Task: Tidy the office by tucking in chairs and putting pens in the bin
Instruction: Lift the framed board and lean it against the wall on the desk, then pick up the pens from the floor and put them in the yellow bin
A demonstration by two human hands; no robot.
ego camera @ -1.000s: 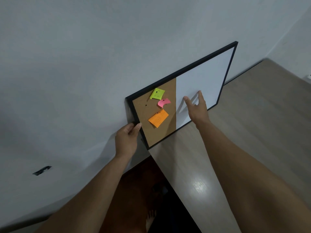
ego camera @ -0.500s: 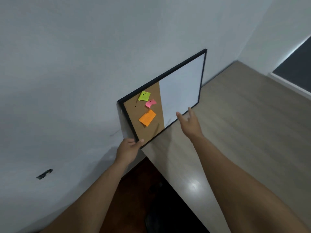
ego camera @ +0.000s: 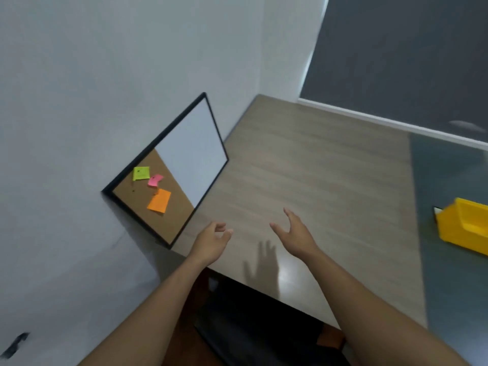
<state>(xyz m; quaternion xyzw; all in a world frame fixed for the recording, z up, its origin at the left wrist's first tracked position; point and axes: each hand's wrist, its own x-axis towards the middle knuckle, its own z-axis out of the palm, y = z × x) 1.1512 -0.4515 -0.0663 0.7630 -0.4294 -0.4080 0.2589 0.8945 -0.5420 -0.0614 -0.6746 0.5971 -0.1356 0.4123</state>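
A yellow plastic bin (ego camera: 464,227) sits on the desk at the right edge of the view. My left hand (ego camera: 212,240) hovers over the desk's near left corner, fingers loosely curled and holding nothing. Beside it, my right hand (ego camera: 294,233) is spread open above the wooden desk top (ego camera: 317,167), also holding nothing. Both hands are apart from the black-framed board (ego camera: 184,159), which leans on the wall with its lower edge on the desk. No pens or chairs show clearly.
The board is half cork, half whiteboard, with green, pink and orange notes pinned on it. A grey mat (ego camera: 454,260) covers the desk's right side. A dark window blind (ego camera: 409,54) is behind. Something black (ego camera: 250,326) sits below the desk's near edge.
Both hands have let go of the board and drawn back toward me; the board now rests leaning against the wall. The view has swung right, bringing the yellow bin into sight.
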